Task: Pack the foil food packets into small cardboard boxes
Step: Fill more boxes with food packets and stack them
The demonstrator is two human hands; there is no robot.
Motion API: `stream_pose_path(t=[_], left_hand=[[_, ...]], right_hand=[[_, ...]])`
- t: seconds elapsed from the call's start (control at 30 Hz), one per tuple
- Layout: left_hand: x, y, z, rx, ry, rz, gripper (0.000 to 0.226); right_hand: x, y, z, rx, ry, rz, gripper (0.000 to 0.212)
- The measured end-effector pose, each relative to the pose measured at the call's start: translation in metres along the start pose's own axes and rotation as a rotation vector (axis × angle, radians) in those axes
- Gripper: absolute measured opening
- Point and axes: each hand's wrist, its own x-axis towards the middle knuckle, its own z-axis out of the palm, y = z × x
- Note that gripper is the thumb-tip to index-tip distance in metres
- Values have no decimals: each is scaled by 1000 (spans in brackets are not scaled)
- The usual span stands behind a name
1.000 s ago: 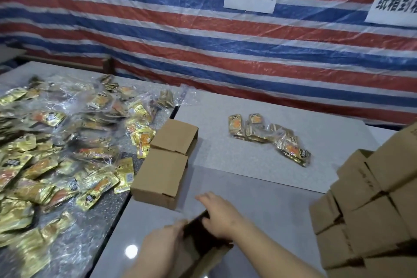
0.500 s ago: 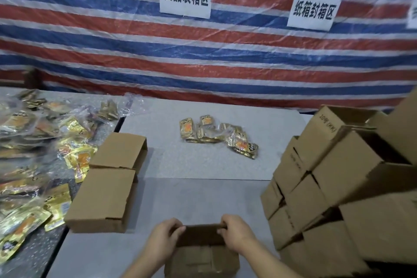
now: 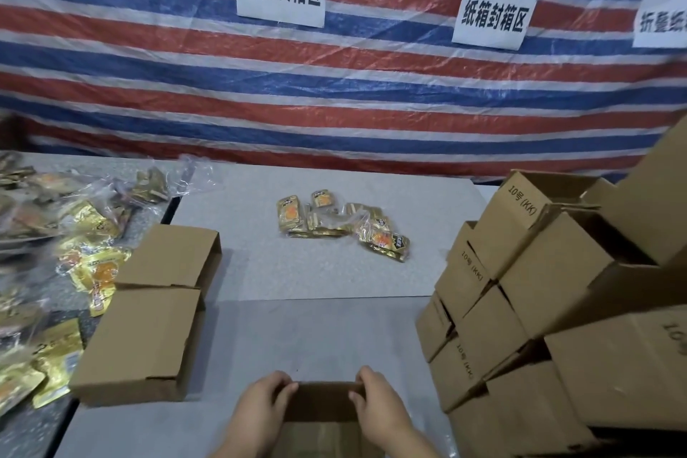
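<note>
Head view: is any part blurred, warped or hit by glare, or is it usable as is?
Head view: mostly sharp in the centre, where the small pile of gold foil packets reads clearly; the heap of gold foil packets at the left edge is smeared by blur; wide-angle bending tilts the stacked brown cardboard boxes at right; soft sheen on the striped tarp, no harsh glare.

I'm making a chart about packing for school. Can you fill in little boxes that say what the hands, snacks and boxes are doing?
left hand: grips the left rim of the open brown cardboard box
right hand: grips the right rim
small heap of gold foil packets: on the grey table, beyond the box
big pile of gold foil packets: far left
two closed brown boxes: left of the hands
stack of empty brown boxes: right
</note>
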Motion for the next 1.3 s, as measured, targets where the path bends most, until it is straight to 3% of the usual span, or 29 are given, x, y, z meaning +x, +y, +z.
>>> stream_pose_path(t=[0.33,0.47,0.67,0.87,1.0,1.2,1.27,1.3], left_hand=[[6,-5,3,-7,30,2,12],[7,-4,5,-8,22,-37,21],[17,-3,2,-77,50,-34,17],[69,28,-1,-10,128,116,19],[141,62,15,169,55,256,31],[278,107,62,725,-82,473,33],[325,123,88,846,-93,564,44],[346,131,103,899,-99,598,54]], right_hand=[[0,-4,1,-29,-8,20,19],[-2,-3,0,-26,-18,44,19],[5,-11,-15,-50,-19,100,40],[30,-8,-44,-28,52,17,46],[69,2,-68,51,136,80,32],[142,30,-81,144,247,120,18],[163,42,-78,228,307,146,5],[170,49,-71,304,347,150,9]])
